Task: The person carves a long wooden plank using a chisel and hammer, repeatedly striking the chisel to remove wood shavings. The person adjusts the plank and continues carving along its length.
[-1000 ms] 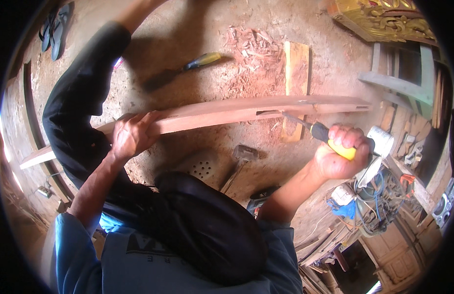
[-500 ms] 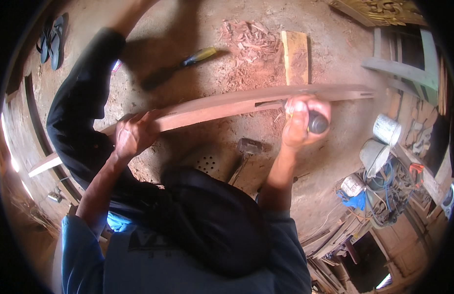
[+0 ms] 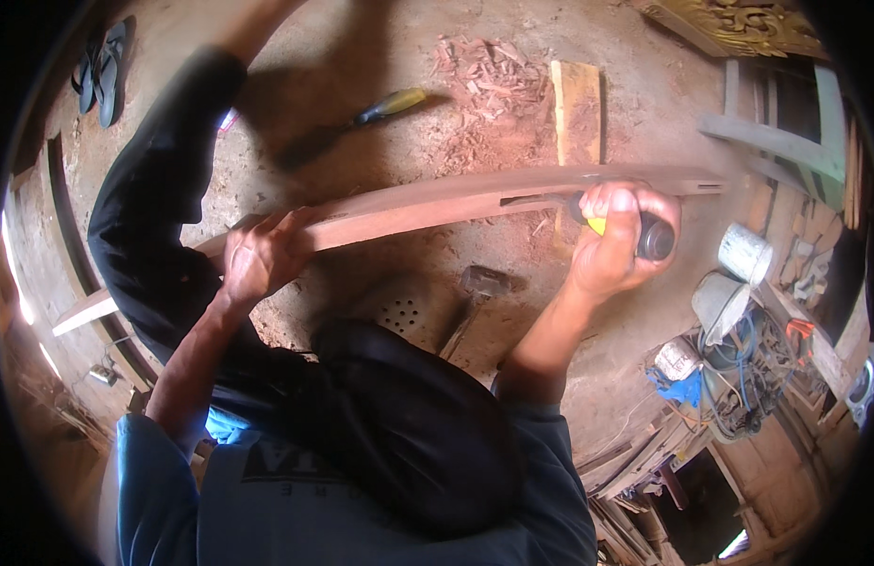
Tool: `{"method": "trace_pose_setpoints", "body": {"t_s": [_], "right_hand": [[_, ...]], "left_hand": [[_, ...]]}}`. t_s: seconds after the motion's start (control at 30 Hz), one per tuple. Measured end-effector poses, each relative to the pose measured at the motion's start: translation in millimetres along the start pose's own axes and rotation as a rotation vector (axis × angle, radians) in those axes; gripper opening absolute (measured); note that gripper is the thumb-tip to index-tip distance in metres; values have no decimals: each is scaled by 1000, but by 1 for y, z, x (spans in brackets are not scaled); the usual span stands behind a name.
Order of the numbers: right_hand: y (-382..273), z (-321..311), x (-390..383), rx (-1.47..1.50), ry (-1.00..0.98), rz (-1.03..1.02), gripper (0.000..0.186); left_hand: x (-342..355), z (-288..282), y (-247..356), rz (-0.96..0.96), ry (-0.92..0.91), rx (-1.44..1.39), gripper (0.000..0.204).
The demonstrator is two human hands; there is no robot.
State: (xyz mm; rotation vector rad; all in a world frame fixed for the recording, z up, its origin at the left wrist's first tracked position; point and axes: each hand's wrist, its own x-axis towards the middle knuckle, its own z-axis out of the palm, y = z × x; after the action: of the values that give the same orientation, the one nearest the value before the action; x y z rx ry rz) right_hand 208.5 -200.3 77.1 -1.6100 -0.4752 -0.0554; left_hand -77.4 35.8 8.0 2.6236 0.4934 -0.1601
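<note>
A long curved reddish wooden plank (image 3: 428,200) runs across the view, resting over my leg in dark trousers. My left hand (image 3: 258,253) presses down on the plank near its left half. My right hand (image 3: 614,241) grips a chisel (image 3: 644,236) with a yellow and black handle; its blade lies in a slot cut into the plank's edge. A hammer (image 3: 475,294) lies on the dirt floor below the plank, between my hands.
A second yellow-handled chisel (image 3: 385,106) and wood chips (image 3: 484,71) lie on the floor beyond the plank, next to a short board (image 3: 577,108). Tins (image 3: 743,253), cables and tools clutter the right. Sandals (image 3: 105,57) sit at the top left.
My right hand has come in from the right with the chisel and set its blade into the plank's slot. The left hand stays on the plank.
</note>
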Motion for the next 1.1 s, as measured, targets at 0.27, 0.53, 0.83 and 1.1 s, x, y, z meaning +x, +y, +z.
{"method": "trace_pose_setpoints", "body": {"t_s": [0.27, 0.53, 0.83, 1.1], "right_hand": [[28, -5, -5, 358, 218, -14, 16], [15, -11, -11, 80, 64, -115, 14], [-48, -108, -17, -11, 515, 92, 35], [55, -162, -115, -336, 397, 985, 32]], "left_hand": [[1, 0, 3, 23, 37, -9, 37], [2, -2, 6, 23, 17, 43, 37], [1, -3, 3, -50, -94, -15, 50], [33, 20, 70, -3, -10, 36, 51]]}}
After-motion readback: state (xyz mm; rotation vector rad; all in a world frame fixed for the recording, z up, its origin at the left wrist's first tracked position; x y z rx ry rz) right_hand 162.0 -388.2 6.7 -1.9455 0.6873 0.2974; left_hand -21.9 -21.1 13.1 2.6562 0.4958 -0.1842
